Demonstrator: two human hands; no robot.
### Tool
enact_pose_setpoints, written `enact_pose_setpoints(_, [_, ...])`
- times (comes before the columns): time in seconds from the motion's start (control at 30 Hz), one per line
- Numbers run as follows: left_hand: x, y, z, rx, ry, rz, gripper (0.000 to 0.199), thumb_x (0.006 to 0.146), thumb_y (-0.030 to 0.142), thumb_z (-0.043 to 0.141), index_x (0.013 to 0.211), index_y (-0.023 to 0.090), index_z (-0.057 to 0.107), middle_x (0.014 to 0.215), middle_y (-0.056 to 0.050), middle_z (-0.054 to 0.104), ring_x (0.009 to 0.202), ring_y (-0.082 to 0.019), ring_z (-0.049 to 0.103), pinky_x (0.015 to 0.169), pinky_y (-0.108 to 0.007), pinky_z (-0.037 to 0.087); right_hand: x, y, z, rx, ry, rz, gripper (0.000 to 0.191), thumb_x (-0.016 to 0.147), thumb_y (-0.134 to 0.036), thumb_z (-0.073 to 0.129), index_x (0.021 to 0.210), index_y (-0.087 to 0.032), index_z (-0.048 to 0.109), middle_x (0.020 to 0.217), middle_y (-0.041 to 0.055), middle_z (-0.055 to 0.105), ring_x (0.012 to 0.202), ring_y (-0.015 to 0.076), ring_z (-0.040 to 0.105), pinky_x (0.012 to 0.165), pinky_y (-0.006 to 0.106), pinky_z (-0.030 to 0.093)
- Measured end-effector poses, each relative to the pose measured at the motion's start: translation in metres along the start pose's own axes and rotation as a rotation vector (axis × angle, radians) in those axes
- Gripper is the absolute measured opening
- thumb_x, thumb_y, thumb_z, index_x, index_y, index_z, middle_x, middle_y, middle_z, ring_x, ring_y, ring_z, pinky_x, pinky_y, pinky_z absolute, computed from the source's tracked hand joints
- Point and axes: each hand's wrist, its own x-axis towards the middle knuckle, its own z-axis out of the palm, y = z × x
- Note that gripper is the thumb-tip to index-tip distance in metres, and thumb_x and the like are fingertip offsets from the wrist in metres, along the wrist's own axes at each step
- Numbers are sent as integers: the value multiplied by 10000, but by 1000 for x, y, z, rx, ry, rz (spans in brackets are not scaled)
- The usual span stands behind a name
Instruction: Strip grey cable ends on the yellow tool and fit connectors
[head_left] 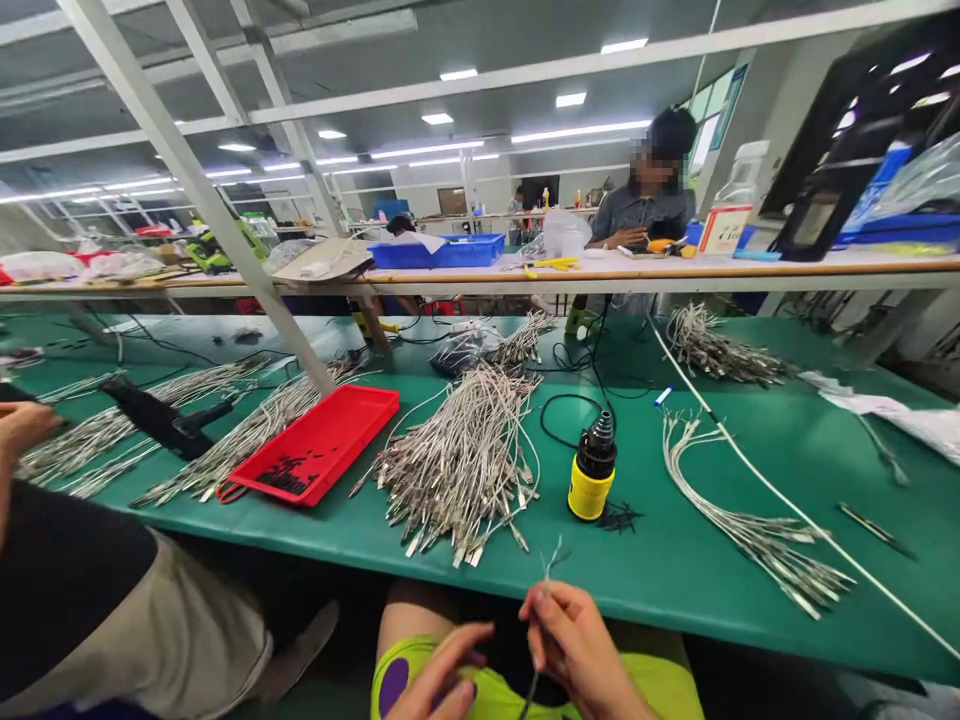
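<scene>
Though tightly pinched in the right hand, thin cable upright above the fingertips, its frayed strands liable to split or snap under too hard a pull. Left hand just beside, fingers half curled, apparently holding nothing; well ahead of both hands on the green desk, a heaped cable bundle beside a red plastic tray, prone to tangling or sliding off the edge if dragged by a stray lead.

Open lane along the bench's near edge

Before the left hand and right hand, a strip of green workbench passes below the red tray, wire bundle and yellow-and-black bottle, stopping rightward at the white cable.
</scene>
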Motion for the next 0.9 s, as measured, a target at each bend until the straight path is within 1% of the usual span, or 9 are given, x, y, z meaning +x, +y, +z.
enact_pose_setpoints(0.07, [10,19,7,-52,60,65,572,974,621,472,1440,310,588,1487,-83,594,1349,-301,560,1189,-474,388,3,4,10,-26,-81,26,504,826,-654,721,771,-155,675,431,-22,573,319,32,230,364,207,128])
enact_pose_setpoints(0.17, [38,58,19,-189,131,141,458,1011,510,471,1263,227,728,1337,-117,693,1313,-297,570,1190,-448,373,1,-7,17,-66,-108,8,504,839,-594,743,629,-145,649,434,-7,578,326,29,270,367,207,150])
enact_pose_setpoints(0.27, [68,84,29,-386,30,154,356,963,415,565,1102,177,790,1199,-130,731,1197,-306,619,1112,-437,438,-3,-21,12,-24,-46,10,449,826,-541,781,663,-134,684,452,1,613,308,26,286,362,201,161])
enact_pose_setpoints(0.47, [98,95,52,-543,-111,125,155,869,273,705,876,139,783,954,-93,703,1017,-242,637,986,-345,482,-14,-14,-12,195,-43,27,495,832,-611,743,736,-127,713,424,-11,590,280,22,246,341,182,223])
enact_pose_setpoints(0.57, [105,94,65,-576,-122,40,163,868,303,737,868,140,753,920,-70,692,842,-174,644,821,-273,515,-18,-11,-26,-8,-40,-40,667,914,-739,518,810,-116,733,467,14,609,295,47,312,358,199,289])
enact_pose_setpoints(0.67, [111,88,75,-615,-76,31,205,884,344,747,933,149,706,979,-72,720,780,-139,654,737,-242,525,-21,-20,-55,-383,13,-100,698,939,-734,451,747,-124,729,513,45,635,374,99,470,415,228,364])
enact_pose_setpoints(0.77, [118,73,85,-670,-63,104,225,877,307,777,938,164,615,956,-73,753,914,-177,710,880,-295,546,-20,-35,-102,-536,147,-144,497,875,-617,653,744,-144,736,612,54,688,510,138,565,510,255,432])
enact_pose_setpoints(0.83, [121,62,92,-749,-102,66,285,865,294,793,952,187,544,842,-37,747,731,-155,719,734,-271,567,-15,-43,-138,-620,286,-175,461,861,-601,651,872,-152,756,701,65,719,587,168,595,573,288,473])
enact_pose_setpoints(0.9, [122,52,101,-815,-160,-9,322,869,304,786,979,203,501,747,12,707,435,-70,552,478,-187,446,-5,-48,-172,-730,449,-188,449,854,-588,634,935,-162,749,764,77,729,666,204,625,646,324,504])
